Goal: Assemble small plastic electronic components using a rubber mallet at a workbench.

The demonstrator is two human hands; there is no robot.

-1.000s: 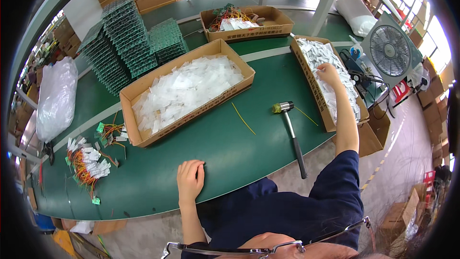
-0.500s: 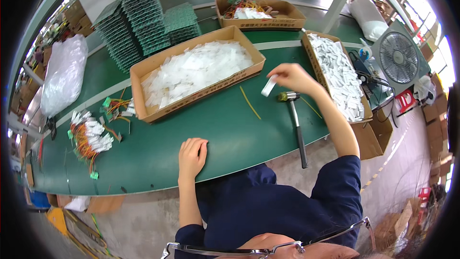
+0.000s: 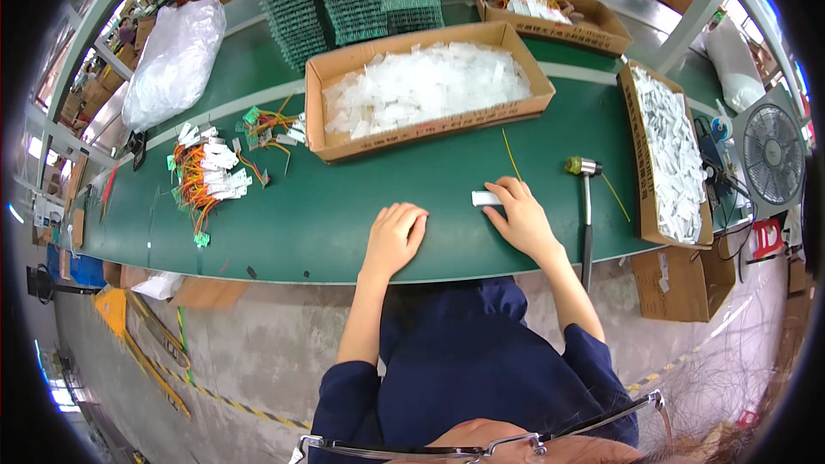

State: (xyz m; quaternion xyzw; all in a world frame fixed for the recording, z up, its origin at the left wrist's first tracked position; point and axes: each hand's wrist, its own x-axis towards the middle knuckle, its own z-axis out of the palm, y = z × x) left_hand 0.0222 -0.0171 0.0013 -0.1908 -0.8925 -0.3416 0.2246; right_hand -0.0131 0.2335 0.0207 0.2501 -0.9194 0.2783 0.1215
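My right hand [image 3: 520, 219] pinches a small white plastic case [image 3: 486, 198] between thumb and fingers, low over the green tabletop [image 3: 344, 236]. To its left, my left hand [image 3: 395, 239] rests near the table's front edge, fingers loosely bent and nothing seen in it. A mallet [image 3: 588, 215] with a dark handle lies to the right of my right hand, its head pointing away from me. Just beyond that hand is a thin yellow strip [image 3: 510, 153], and a second yellow strip [image 3: 615, 198] lies beside the mallet.
A cardboard tray [image 3: 430, 131] of translucent white pieces stands behind my hands. At the right, another cardboard tray [image 3: 640, 167] holds white cases. Wired parts [image 3: 215, 172] lie in a bunch at left. Green stacked racks [image 3: 348, 0] and a grey fan [image 3: 772, 153] stand farther off.
My right hand has come back from beside the right tray toward the front edge, carrying the white case to near my left hand. The whole view has shifted.
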